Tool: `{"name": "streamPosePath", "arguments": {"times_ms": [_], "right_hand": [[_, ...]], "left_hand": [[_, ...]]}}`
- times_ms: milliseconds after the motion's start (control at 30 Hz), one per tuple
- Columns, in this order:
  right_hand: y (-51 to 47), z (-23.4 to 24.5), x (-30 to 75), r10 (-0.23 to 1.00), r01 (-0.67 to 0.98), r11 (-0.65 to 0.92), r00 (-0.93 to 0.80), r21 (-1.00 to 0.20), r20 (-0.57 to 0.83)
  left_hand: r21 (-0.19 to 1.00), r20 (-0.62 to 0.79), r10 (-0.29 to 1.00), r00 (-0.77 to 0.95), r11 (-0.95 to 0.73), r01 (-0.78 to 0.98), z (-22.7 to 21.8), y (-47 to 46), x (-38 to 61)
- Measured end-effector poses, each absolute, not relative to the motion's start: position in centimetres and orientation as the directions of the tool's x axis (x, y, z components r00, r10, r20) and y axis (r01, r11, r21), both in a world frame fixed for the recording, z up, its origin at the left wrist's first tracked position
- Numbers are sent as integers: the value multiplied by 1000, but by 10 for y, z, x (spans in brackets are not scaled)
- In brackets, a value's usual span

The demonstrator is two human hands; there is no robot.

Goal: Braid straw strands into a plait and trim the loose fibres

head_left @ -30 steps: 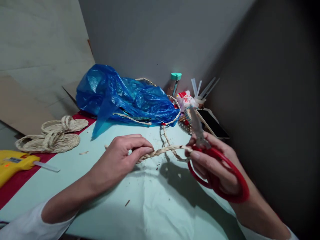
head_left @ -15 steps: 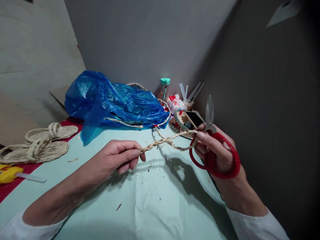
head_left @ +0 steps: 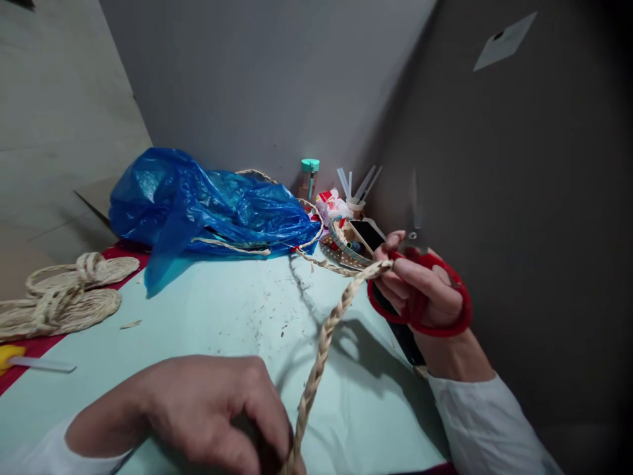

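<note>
A braided straw cord (head_left: 324, 346) runs slantwise between my two hands above the table. My left hand (head_left: 217, 402) is closed at its lower stretch by the bottom edge; the fingertips are partly hidden. My right hand (head_left: 428, 293) pinches the cord's upper end between thumb and fingers. Red-handled scissors (head_left: 457, 323) hang on that same hand, blades together and pointing up, slightly blurred. Behind the right hand's fingers, a second stretch of braid (head_left: 329, 266) leads back toward the blue bag.
A blue plastic bag (head_left: 212, 204) lies at the back. Woven straw sandals (head_left: 74, 307) and a yellow glue gun (head_left: 10, 356) with a clear stick sit at left. A turquoise-lidded jar (head_left: 310, 165), a cup of glue sticks (head_left: 356, 205) and a phone (head_left: 366, 234) stand near the grey wall.
My left hand has moved down toward me along the cord, which now slopes steeply. My right hand still holds the scissors and the cord's end. The view has shifted slightly to the right.
</note>
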State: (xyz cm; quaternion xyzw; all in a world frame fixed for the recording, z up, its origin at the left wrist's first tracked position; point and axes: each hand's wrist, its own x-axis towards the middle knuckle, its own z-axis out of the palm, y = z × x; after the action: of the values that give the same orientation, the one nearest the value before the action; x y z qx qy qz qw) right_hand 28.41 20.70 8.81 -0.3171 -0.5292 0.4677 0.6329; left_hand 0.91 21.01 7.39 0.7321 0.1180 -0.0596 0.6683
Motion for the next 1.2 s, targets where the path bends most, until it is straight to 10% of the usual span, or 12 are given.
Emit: {"name": "streamPosePath", "arguments": {"times_ms": [100,200,433,833,933,1033,1100,1200], "right_hand": [[201,84,280,904,-266,323,-198,-908,379],[197,79,276,896,-218,275,-295,-936,332],[192,82,262,852,-112,144,-492,-983,181],[183,69,230,700,113,455,-658,-883,277],[190,76,244,826,244,411,-507,-878,246],[204,77,265,963,654,269,-173,-707,206],[215,73,277,990,913,106,-58,-393,132],[225,63,284,999,986,-30,35,-162,28]], "left_hand": [[973,-231,34,972,33,230,58,216,14],[927,-270,389,881,354,128,45,228,13],[797,-248,581,775,577,-178,55,240,13],[831,-336,647,684,545,-108,34,232,57],[833,-338,656,675,542,-110,38,227,50],[836,-345,660,667,539,-101,45,227,43],[837,-351,663,661,539,-95,48,229,40],[836,-356,669,653,540,-98,50,230,38]]}}
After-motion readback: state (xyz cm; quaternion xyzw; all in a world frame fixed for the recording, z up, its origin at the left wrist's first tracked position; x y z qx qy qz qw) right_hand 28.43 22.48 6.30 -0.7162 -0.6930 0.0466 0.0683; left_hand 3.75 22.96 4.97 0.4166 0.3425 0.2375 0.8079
